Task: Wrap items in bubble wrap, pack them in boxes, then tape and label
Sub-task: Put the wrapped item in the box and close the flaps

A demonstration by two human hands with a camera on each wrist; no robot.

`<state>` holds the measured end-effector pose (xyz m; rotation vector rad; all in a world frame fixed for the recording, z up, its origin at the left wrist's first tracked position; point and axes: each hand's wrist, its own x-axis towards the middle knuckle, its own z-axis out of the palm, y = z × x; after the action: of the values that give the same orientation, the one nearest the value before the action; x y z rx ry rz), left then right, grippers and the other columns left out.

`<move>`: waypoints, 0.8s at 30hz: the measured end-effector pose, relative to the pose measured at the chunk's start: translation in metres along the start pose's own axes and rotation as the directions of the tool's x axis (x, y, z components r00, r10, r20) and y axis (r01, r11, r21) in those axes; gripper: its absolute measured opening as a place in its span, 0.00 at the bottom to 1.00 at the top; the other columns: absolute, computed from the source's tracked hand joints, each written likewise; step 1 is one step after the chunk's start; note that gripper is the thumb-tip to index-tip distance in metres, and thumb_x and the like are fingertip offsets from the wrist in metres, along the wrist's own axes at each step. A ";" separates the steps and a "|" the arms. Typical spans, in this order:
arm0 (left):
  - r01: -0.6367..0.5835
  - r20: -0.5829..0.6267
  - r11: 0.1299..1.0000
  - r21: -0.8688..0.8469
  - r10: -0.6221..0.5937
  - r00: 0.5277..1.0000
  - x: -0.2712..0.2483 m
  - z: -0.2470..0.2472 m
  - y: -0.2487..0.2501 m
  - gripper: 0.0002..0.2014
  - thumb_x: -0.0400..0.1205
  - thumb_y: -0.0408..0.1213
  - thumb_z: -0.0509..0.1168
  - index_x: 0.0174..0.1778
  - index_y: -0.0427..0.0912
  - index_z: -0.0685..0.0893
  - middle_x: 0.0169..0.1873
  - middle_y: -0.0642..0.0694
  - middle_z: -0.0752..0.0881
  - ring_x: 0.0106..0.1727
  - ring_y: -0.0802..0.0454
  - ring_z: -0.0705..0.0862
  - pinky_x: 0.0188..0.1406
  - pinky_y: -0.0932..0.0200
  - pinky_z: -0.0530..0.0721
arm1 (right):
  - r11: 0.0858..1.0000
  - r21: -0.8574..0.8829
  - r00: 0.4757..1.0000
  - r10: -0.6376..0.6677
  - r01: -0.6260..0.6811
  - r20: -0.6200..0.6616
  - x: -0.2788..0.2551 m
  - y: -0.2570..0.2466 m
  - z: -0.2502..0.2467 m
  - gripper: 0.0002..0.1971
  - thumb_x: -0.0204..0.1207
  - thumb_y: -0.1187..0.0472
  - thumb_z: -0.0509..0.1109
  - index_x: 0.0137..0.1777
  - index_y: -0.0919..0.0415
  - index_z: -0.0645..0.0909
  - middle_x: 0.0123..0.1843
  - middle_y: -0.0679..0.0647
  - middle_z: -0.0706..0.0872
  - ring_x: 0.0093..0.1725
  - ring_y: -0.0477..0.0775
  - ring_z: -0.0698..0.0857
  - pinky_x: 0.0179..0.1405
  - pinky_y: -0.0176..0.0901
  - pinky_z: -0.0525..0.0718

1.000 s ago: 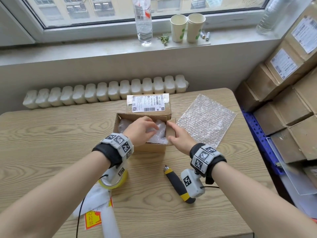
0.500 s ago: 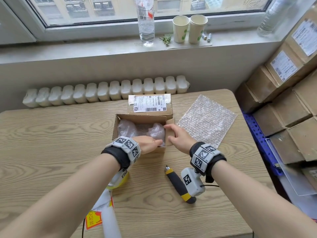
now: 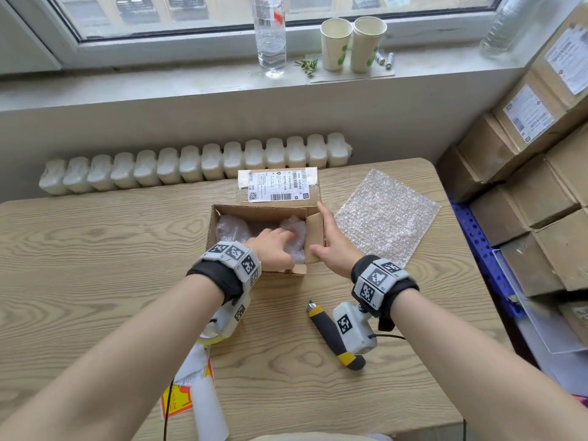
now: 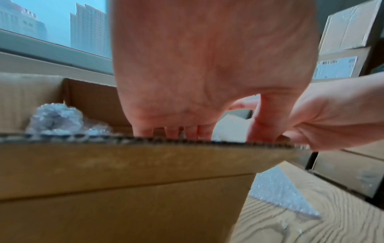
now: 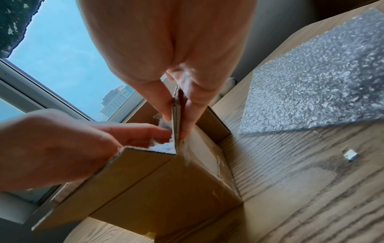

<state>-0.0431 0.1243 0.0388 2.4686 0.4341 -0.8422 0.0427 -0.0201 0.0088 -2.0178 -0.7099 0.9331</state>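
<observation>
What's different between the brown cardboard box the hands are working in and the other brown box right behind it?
The open brown cardboard box has its flaps up, showing crumpled bubble wrap inside; the closed brown box behind it is shut. The closed box carries a white shipping label on top; the open one shows none. The left hand reaches into the open box while the right hand pinches its side flap; neither touches the closed one. Both are plain cardboard on the wooden table.

Bare forearms — each wrist wears a black band [image 3: 219, 278] with checkered marker blocks [image 3: 377, 280].
</observation>
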 end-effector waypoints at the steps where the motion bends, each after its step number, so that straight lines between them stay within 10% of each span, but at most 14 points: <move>1: 0.023 0.031 0.999 0.031 -0.024 0.999 0.003 -0.001 0.002 0.32 0.78 0.44 0.61 0.79 0.47 0.61 0.79 0.48 0.63 0.77 0.45 0.60 0.74 0.42 0.65 | 1.000 -0.006 1.000 0.010 -0.010 -0.001 0.001 -0.001 -0.001 0.47 0.77 0.70 0.64 0.82 0.41 0.36 0.83 0.56 0.57 0.60 0.68 0.82 0.62 0.61 0.81; 5: 0.068 0.043 0.996 0.060 -0.071 0.997 0.011 -0.002 0.005 0.27 0.82 0.47 0.56 0.79 0.51 0.62 0.80 0.51 0.62 0.78 0.45 0.58 0.76 0.40 0.61 | 0.996 0.018 0.996 0.089 -0.089 -0.015 0.004 -0.006 0.000 0.46 0.79 0.68 0.64 0.83 0.50 0.33 0.84 0.57 0.55 0.73 0.61 0.73 0.71 0.47 0.72; 11: -0.031 -0.216 0.997 0.064 0.044 0.975 -0.007 -0.008 -0.002 0.20 0.81 0.48 0.59 0.68 0.50 0.79 0.65 0.50 0.82 0.65 0.49 0.80 0.62 0.53 0.79 | 0.995 0.012 0.992 0.096 -0.096 -0.080 -0.006 -0.026 0.004 0.28 0.82 0.52 0.63 0.79 0.60 0.62 0.75 0.58 0.73 0.73 0.57 0.74 0.71 0.58 0.74; 18: -0.167 -0.536 0.967 0.191 0.245 0.808 -0.028 -0.010 0.019 0.12 0.84 0.40 0.56 0.54 0.43 0.83 0.51 0.47 0.83 0.54 0.47 0.81 0.50 0.51 0.82 | 0.895 -0.426 0.975 0.038 -0.131 -0.220 -0.043 -0.033 -0.016 0.19 0.85 0.51 0.56 0.73 0.56 0.73 0.69 0.57 0.80 0.67 0.57 0.78 0.67 0.51 0.75; 24: -0.241 -0.487 0.928 0.283 0.355 0.798 -0.010 -0.015 0.072 0.12 0.84 0.40 0.56 0.60 0.44 0.81 0.54 0.47 0.82 0.54 0.48 0.81 0.53 0.48 0.84 | 0.815 -0.517 0.939 0.091 -0.261 -0.331 -0.081 -0.016 -0.057 0.17 0.84 0.52 0.57 0.69 0.54 0.76 0.67 0.56 0.82 0.65 0.57 0.79 0.62 0.52 0.78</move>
<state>-0.0120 0.0714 0.0802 2.8519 0.1232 -0.0539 0.0390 -0.0949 0.0759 -2.7116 -0.6838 0.5321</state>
